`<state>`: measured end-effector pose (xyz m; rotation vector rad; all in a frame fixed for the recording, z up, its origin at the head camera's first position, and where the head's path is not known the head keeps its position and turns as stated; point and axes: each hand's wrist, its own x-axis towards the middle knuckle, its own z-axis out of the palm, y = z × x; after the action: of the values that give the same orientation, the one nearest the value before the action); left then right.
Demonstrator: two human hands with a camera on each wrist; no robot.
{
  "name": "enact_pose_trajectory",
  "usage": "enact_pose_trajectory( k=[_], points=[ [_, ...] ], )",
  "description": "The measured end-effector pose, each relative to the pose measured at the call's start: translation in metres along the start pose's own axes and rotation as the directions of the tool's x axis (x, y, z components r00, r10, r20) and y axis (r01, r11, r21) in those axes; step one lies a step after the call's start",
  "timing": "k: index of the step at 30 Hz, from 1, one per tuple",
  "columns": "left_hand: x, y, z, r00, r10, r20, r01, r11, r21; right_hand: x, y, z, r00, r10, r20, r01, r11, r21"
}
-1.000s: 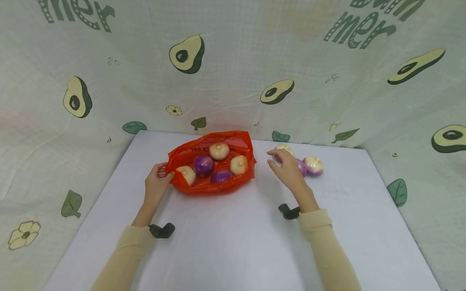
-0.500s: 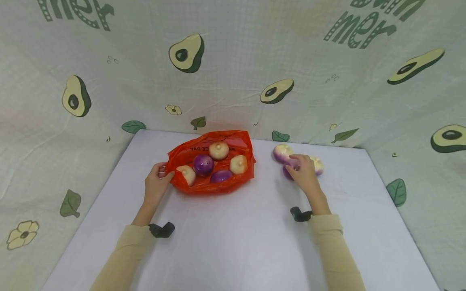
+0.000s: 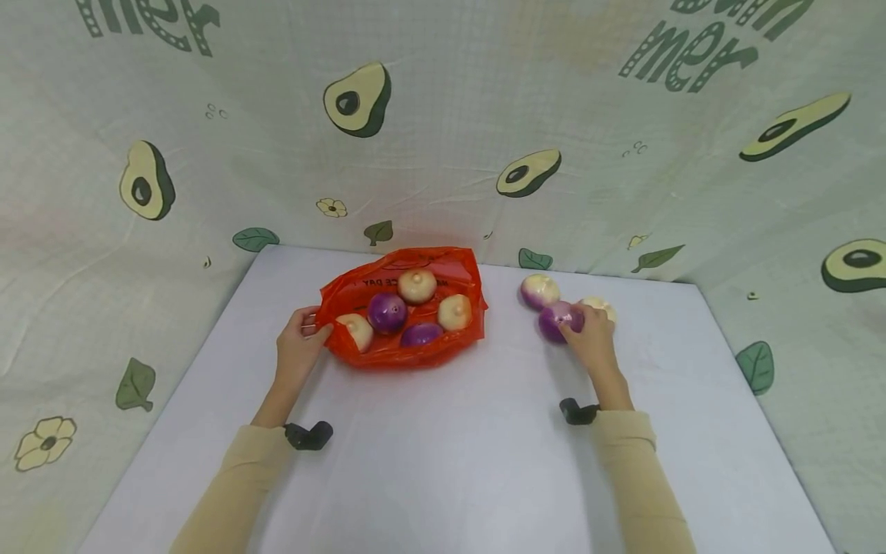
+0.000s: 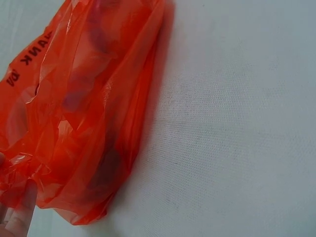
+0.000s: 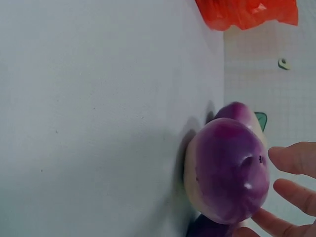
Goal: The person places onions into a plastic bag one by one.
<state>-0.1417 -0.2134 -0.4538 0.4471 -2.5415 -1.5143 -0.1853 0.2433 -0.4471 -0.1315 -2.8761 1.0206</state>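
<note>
Your left hand [image 3: 296, 355] pinches the red bag's [image 3: 404, 308] left rim — keeps the mouth open near the surface's [image 3: 443, 462] back edge. Right hand [image 3: 590, 338] cups the purple onion [image 3: 556, 320] toward the back-right corner, fingers curling on — not lifted.

We are looking at a white surface [image 3: 443, 477] that is sitting under even light, enclosed by pale green cloth walls [image 3: 443, 115] printed with avocados, leaves and flowers.

Tan long sleeves [image 3: 626, 462], black wrist cams [image 3: 308, 435] on both arms.
</note>
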Motion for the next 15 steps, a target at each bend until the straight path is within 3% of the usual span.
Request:
enact_pose_trajectory(
  k=[15],
  points=[
    [-0.0003,0.0015,0.0004,1.000,0.009,0.000,-0.009,1.000,0.000,0.0047,0.0030,0.0106,0.998,0.049,0.028,-0.050,0.998,0.034]
  ],
)
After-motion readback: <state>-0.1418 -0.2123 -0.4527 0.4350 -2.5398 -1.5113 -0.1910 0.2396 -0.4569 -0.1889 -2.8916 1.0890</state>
